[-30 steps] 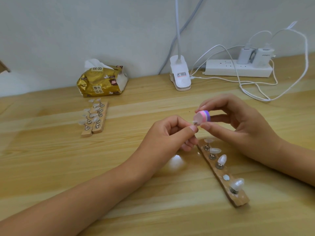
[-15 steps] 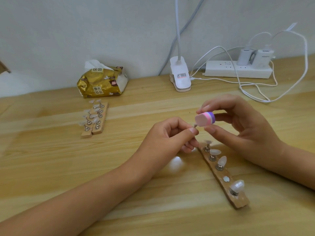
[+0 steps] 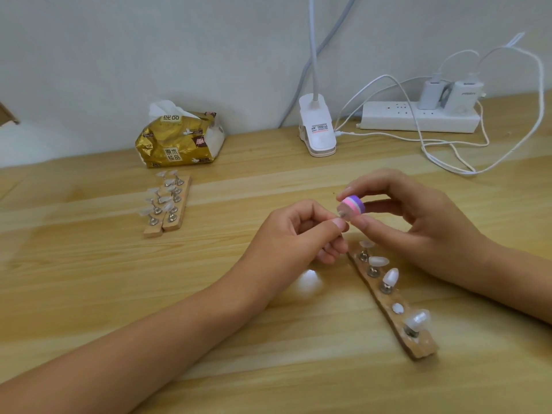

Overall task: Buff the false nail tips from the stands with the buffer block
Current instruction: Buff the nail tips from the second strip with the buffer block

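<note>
On the desk close to you lies a stand with four tips on pegs and one bare round pad. Just past its far end, your left hand is curled up and pinches a small tip between thumb and finger. It is hard to see. Your right hand pinches the block, thumb below and fingers on top. The block's flat end touches the small tip. Farther left, two more stands lie side by side, full of tips. By the wall sit a tissue pack, a lamp clip and a power strip.
</note>
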The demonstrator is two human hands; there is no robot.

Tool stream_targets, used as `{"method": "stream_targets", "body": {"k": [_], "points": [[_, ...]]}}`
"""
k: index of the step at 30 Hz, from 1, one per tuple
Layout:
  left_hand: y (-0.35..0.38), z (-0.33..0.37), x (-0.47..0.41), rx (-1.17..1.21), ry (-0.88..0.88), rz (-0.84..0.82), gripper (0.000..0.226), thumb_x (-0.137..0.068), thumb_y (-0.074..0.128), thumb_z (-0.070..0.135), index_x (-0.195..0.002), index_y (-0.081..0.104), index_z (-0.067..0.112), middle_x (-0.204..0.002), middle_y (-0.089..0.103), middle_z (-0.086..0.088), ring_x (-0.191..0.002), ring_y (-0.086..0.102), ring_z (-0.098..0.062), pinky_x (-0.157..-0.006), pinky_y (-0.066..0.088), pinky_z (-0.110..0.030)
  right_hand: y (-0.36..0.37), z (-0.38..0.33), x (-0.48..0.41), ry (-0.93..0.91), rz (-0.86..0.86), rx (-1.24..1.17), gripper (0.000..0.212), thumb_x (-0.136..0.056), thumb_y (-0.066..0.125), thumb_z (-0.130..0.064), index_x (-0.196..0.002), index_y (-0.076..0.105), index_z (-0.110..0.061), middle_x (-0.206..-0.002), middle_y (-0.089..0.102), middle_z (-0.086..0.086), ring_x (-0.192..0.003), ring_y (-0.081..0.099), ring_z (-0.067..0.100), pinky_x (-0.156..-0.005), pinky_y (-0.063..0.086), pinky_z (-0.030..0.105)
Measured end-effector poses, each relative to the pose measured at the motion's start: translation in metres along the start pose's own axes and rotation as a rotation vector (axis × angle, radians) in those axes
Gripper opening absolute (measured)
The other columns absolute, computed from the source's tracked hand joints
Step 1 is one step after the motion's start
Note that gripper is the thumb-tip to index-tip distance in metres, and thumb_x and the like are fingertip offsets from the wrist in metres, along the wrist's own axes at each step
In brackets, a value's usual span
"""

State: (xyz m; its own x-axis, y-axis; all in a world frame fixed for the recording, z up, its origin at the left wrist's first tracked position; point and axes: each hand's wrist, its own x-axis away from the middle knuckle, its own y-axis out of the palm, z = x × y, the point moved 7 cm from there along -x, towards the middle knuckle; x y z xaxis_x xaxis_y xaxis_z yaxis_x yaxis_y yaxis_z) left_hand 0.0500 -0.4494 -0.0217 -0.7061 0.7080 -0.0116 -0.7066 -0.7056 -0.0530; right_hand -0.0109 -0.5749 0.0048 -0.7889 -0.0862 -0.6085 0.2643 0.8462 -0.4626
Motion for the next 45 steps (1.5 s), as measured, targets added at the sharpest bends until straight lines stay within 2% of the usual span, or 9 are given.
{"method": "stream_targets", "body": {"k": [9,19,24,28,31,34,39,45], "points": [[0.0004,0.0007,0.0003,0.003,0.006,-0.001,0.013,-0.092,0.058,0.005,-0.080,0.064,0.007,-0.062,0.065,-0.002,-0.056,0.058,-0.008,-0.057,0.049,-0.017,-0.0024,-0.0066,0.0015,-0.058,0.026,-0.015,0.026,-0.091,0.064,-0.018,-0.115,0.054,-0.020,-0.113,0.062,0.007,-0.108,0.064,0.021,-0.092,0.052,0.024],[0.0006,-0.0006,-0.0002,-0.008,0.006,-0.003,0.014,-0.091,0.059,0.006,-0.079,0.063,0.008,-0.059,0.064,0.001,-0.056,0.057,-0.009,-0.055,0.048,-0.016,-0.0023,-0.0014,0.0008,0.003,0.022,-0.048,0.020,-0.093,0.065,-0.017,-0.111,0.057,-0.023,-0.112,0.062,0.002,-0.107,0.064,0.018,-0.093,0.054,0.028],[-0.0004,0.0004,-0.0004,0.000,0.024,-0.006,0.014,-0.091,0.059,0.006,-0.079,0.064,0.009,-0.061,0.065,0.000,-0.057,0.058,-0.009,-0.056,0.048,-0.017,-0.0012,-0.0031,0.0004,-0.012,0.014,-0.032,0.021,-0.094,0.066,-0.017,-0.111,0.056,-0.023,-0.113,0.061,0.003,-0.108,0.063,0.018,-0.093,0.053,0.025],[0.0004,0.0007,0.0003,-0.005,0.035,-0.010,0.012,-0.091,0.060,0.006,-0.080,0.065,0.009,-0.062,0.065,0.000,-0.057,0.057,-0.008,-0.057,0.048,-0.017,-0.0024,-0.0061,0.0012,-0.043,0.017,-0.022,0.026,-0.093,0.063,-0.015,-0.117,0.054,-0.016,-0.115,0.061,0.007,-0.109,0.063,0.020,-0.094,0.052,0.025],[-0.0002,0.0003,-0.0001,-0.008,0.040,-0.003,0.012,-0.090,0.061,0.006,-0.079,0.065,0.009,-0.061,0.064,0.000,-0.056,0.057,-0.008,-0.056,0.047,-0.016,-0.0015,-0.0029,0.0005,0.011,0.016,-0.032,0.022,-0.095,0.062,-0.020,-0.116,0.056,-0.018,-0.114,0.063,0.005,-0.108,0.064,0.018,-0.094,0.052,0.024],[-0.0002,-0.0004,-0.0006,-0.019,0.039,-0.005,0.011,-0.090,0.062,0.007,-0.079,0.065,0.010,-0.060,0.063,0.002,-0.056,0.056,-0.007,-0.056,0.047,-0.016,-0.0013,-0.0071,0.0009,-0.035,0.020,-0.018,0.026,-0.093,0.059,-0.018,-0.118,0.055,-0.015,-0.116,0.063,0.010,-0.109,0.064,0.022,-0.094,0.051,0.025],[-0.0007,-0.0009,-0.0009,-0.026,0.039,-0.001,0.011,-0.089,0.063,0.008,-0.079,0.066,0.010,-0.060,0.062,0.001,-0.055,0.056,-0.006,-0.055,0.046,-0.016,-0.0019,-0.0078,0.0010,-0.034,0.030,-0.036,0.026,-0.096,0.056,-0.022,-0.119,0.056,-0.013,-0.116,0.064,0.010,-0.111,0.064,0.019,-0.094,0.051,0.024],[-0.0004,-0.0018,-0.0009,-0.036,0.035,0.006,0.010,-0.089,0.063,0.007,-0.080,0.067,0.007,-0.059,0.061,0.002,-0.054,0.055,-0.005,-0.055,0.046,-0.016,-0.0013,-0.0023,0.0012,-0.023,-0.011,-0.004,0.025,-0.100,0.048,-0.008,-0.124,0.055,-0.008,-0.119,0.064,0.006,-0.112,0.065,0.014,-0.095,0.051,0.024]]}}
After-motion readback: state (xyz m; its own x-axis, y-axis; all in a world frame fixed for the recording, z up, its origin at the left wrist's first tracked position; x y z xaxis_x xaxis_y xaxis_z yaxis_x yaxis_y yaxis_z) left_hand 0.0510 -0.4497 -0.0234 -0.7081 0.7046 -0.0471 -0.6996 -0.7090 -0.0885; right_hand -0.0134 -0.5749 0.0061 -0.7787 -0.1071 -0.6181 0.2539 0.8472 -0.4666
